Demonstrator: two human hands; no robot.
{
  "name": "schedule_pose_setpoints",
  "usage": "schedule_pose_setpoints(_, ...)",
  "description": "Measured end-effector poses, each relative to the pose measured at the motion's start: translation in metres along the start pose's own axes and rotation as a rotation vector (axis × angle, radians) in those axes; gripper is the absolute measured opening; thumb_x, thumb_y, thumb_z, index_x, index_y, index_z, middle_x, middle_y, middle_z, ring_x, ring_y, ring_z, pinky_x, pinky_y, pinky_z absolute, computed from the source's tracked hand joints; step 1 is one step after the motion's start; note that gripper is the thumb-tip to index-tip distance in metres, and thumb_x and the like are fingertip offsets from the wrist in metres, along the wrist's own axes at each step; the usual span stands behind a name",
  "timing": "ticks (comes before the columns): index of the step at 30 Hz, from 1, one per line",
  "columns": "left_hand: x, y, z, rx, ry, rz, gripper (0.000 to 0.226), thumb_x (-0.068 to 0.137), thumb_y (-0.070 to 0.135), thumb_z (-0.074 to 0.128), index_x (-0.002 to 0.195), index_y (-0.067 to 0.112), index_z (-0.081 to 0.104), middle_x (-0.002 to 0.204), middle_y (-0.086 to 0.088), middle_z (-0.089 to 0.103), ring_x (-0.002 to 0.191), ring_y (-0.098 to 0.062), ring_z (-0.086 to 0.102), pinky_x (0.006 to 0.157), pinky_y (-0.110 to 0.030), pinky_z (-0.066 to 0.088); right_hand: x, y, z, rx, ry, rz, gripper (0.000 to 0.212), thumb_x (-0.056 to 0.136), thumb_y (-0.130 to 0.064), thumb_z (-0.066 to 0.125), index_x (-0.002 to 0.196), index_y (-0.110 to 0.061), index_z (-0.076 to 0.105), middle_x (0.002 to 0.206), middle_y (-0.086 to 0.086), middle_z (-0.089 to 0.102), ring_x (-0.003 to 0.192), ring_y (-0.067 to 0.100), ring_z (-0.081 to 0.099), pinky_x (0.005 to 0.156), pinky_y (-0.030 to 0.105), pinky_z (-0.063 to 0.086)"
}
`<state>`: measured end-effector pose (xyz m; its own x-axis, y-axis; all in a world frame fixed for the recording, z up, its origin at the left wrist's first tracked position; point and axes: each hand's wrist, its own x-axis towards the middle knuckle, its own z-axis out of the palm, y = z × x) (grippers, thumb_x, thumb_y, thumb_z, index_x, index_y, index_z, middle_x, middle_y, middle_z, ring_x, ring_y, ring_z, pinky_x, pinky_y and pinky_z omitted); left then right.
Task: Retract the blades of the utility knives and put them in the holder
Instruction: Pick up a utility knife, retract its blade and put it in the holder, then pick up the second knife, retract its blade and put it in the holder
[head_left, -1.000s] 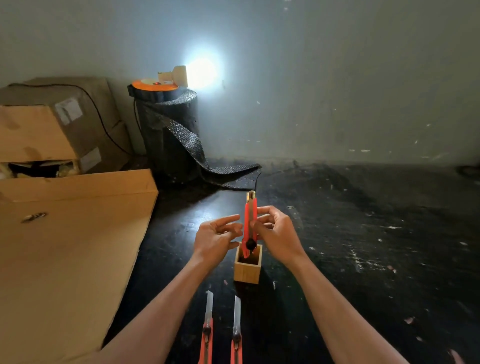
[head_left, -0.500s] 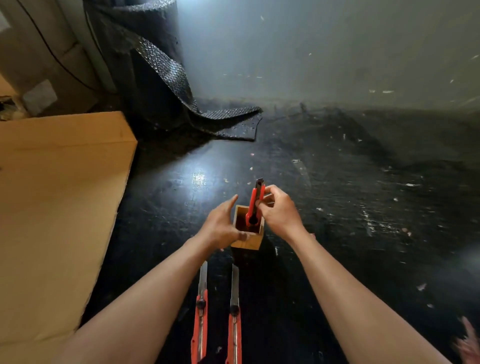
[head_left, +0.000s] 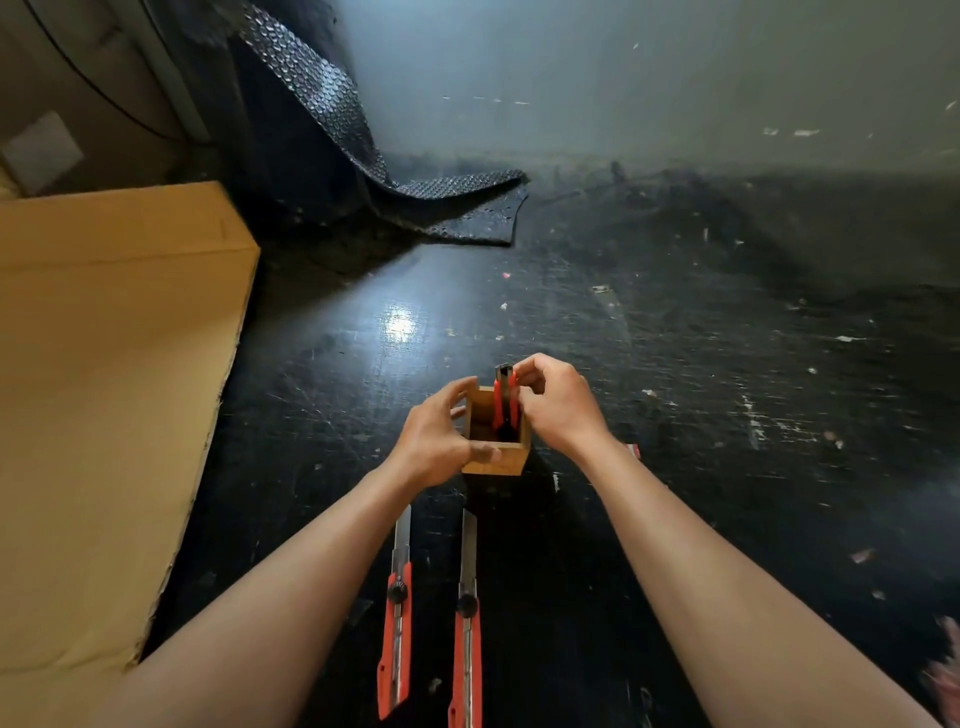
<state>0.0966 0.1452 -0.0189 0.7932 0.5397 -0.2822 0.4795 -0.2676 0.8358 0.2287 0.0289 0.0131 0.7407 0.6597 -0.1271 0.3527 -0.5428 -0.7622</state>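
A small wooden holder (head_left: 493, 460) stands on the dark floor. A red utility knife (head_left: 505, 402) sits upright inside it, its top end sticking out. My right hand (head_left: 558, 402) pinches that knife near its top. My left hand (head_left: 434, 441) grips the holder's left side, thumb across its front wall. Two more red utility knives lie on the floor nearer to me, one on the left (head_left: 395, 618) and one on the right (head_left: 466, 634), both with blades extended and pointing toward the holder.
A large flat cardboard sheet (head_left: 104, 389) covers the floor at left. A roll of black textured matting (head_left: 332, 104) stands at the back, its loose end lying on the floor. Behind it is a pale wall. The floor (head_left: 727, 415) is dark and scuffed.
The knife in my right hand has gone down into the holder. My left hand closed on the holder's side. The camera tilted downward.
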Motion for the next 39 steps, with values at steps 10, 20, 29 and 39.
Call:
schedule_pose_setpoints(10, -0.023, 0.004, 0.001, -0.026, 0.077, 0.012, 0.110, 0.069, 0.018, 0.096, 0.159, 0.024, 0.033, 0.161, -0.008, 0.044, 0.144, -0.029, 0.048, 0.113, -0.053, 0.044, -0.020, -0.002, -0.014, -0.040, 0.039, -0.033, 0.027, 0.096, -0.015, 0.069, 0.123, -0.016, 0.067, 0.113, 0.002, 0.073, 0.105, 0.017, 0.068, 0.082, 0.027, 0.055)
schedule_pose_setpoints(20, -0.140, -0.022, 0.031, 0.089, 0.235, 0.044, 0.060, 0.089, 0.025, 0.078, 0.144, 0.016, 0.056, 0.137, -0.004, 0.066, 0.118, -0.009, 0.061, 0.101, -0.030, 0.053, -0.113, 0.009, 0.003, -0.002, -0.059, 0.024, 0.027, 0.097, -0.017, 0.067, 0.124, -0.019, 0.065, 0.117, 0.001, 0.070, 0.108, 0.015, 0.066, 0.085, 0.028, 0.053)
schedule_pose_setpoints(29, -0.195, -0.046, 0.059, 0.176, 0.164, -0.141, 0.030, 0.093, 0.010, 0.071, 0.122, 0.013, 0.073, 0.114, -0.005, 0.079, 0.104, -0.015, 0.074, 0.094, -0.031, 0.060, -0.193, 0.044, 0.054, -0.081, -0.310, 0.179, 0.035, 0.096, -0.019, 0.068, 0.130, -0.020, 0.066, 0.113, -0.002, 0.071, 0.101, 0.012, 0.066, 0.088, 0.028, 0.053)
schedule_pose_setpoints(39, -0.226, -0.055, 0.091, 0.032, 0.184, -0.265, 0.033, 0.092, 0.002, 0.071, 0.121, 0.015, 0.073, 0.114, 0.000, 0.076, 0.099, -0.006, 0.067, 0.089, -0.023, 0.055, -0.255, 0.060, 0.083, 0.128, -0.316, 0.262, 0.032, 0.100, -0.016, 0.062, 0.131, -0.023, 0.063, 0.106, -0.007, 0.070, 0.093, 0.009, 0.072, 0.082, 0.029, 0.063)
